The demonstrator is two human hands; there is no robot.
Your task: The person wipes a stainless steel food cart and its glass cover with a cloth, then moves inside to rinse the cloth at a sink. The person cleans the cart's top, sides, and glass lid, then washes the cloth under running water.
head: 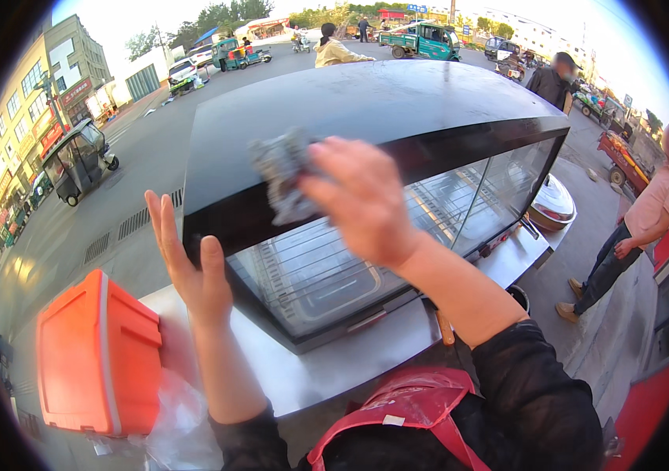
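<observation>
A food display cabinet [322, 112] with a dark top, black frame and glass front stands on a metal table. My right hand [358, 194] holds a crumpled grey cloth [287, 171] against the cabinet's black upper front edge; hand and cloth are blurred. Near the cabinet's left front corner, my left hand [196, 265] is raised with its fingers apart and holds nothing. Wire racks [322, 259] and metal trays show behind the glass.
An orange insulated box [69, 359] and a clear plastic bag [181, 418] are at the left. A lidded metal pot [552, 203] stands right of the cabinet. One person [646, 218] stands at the right, another [552, 82] behind the cabinet. Three-wheeled vehicles [78, 162] are on the street.
</observation>
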